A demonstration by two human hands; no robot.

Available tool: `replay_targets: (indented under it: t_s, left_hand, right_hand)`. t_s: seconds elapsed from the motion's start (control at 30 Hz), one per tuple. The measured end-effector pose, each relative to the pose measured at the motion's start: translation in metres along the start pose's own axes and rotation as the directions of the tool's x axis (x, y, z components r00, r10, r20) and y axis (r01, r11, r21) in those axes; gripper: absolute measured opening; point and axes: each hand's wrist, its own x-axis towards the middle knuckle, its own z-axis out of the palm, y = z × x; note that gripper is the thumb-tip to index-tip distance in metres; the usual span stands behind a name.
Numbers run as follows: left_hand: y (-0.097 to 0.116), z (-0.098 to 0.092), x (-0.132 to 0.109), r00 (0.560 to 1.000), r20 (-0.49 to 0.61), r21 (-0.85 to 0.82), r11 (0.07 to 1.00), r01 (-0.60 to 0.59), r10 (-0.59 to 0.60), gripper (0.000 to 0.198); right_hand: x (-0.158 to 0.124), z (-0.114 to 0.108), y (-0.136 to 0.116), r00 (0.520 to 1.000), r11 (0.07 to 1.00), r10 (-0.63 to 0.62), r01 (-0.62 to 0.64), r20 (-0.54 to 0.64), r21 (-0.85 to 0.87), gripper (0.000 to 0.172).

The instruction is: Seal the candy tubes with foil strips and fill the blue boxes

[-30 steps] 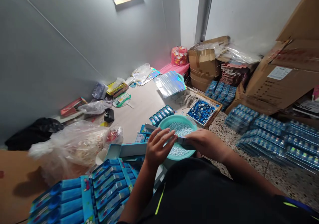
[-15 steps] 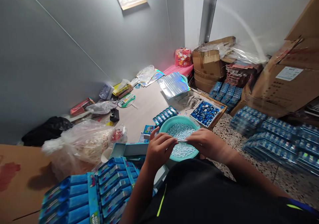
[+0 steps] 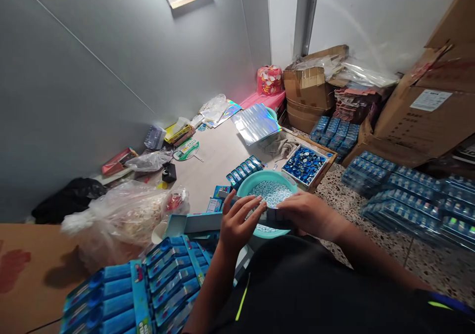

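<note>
My left hand (image 3: 237, 222) and my right hand (image 3: 302, 213) meet over a teal bowl (image 3: 248, 185) full of small pale blue pellets (image 3: 272, 192). Both hands are closed on a narrow dark blue strip-like pack (image 3: 269, 216) held across the bowl's near edge. The left fingers curl over its left part, and the right hand covers its right end. A stack of blue packaged items (image 3: 148, 289) lies just left of my left forearm.
A tray of blue caps (image 3: 304, 164) sits beyond the bowl. A row of small blue boxes (image 3: 245, 169) stands left of it. A clear bag (image 3: 122, 220) lies at left. Cardboard boxes (image 3: 308, 94) and stacks of blue packs (image 3: 408, 195) fill the right.
The strip between my hands has turned from edge-on to showing its dark blue face. My view shifted slightly; the hands stay over the bowl.
</note>
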Motion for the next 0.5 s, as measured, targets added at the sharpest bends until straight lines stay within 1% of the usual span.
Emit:
replay_targets:
  t_s: [0.13, 0.27, 0.33, 0.43, 0.5]
  left_hand:
    - [-0.004, 0.004, -0.004, 0.998, -0.024, -0.046, 0.997, -0.061, 0.06, 0.034]
    - [-0.004, 0.007, -0.008, 0.996, -0.067, -0.054, 0.996, -0.07, 0.067, 0.033]
    - [-0.003, 0.009, -0.01, 0.994, -0.08, -0.022, 0.997, -0.075, 0.073, 0.033]
    - [-0.001, 0.013, -0.013, 0.994, -0.066, 0.047, 0.995, -0.089, 0.092, 0.032]
    - [0.003, 0.018, -0.019, 0.994, -0.06, 0.039, 0.996, -0.085, 0.087, 0.028]
  right_hand:
    - [-0.002, 0.0, 0.003, 1.0, 0.999, 0.022, -0.023, 0.022, 0.037, 0.024]
    - [-0.005, 0.002, 0.006, 1.0, 0.993, 0.018, -0.02, 0.014, 0.12, 0.023]
    - [-0.007, 0.001, 0.007, 0.999, 0.988, 0.031, -0.032, 0.003, 0.151, 0.024]
    - [-0.009, -0.001, 0.007, 0.997, 0.971, 0.073, -0.066, -0.018, 0.231, 0.024]
    - [-0.01, 0.0, 0.009, 0.993, 0.95, 0.113, -0.097, -0.037, 0.298, 0.023]
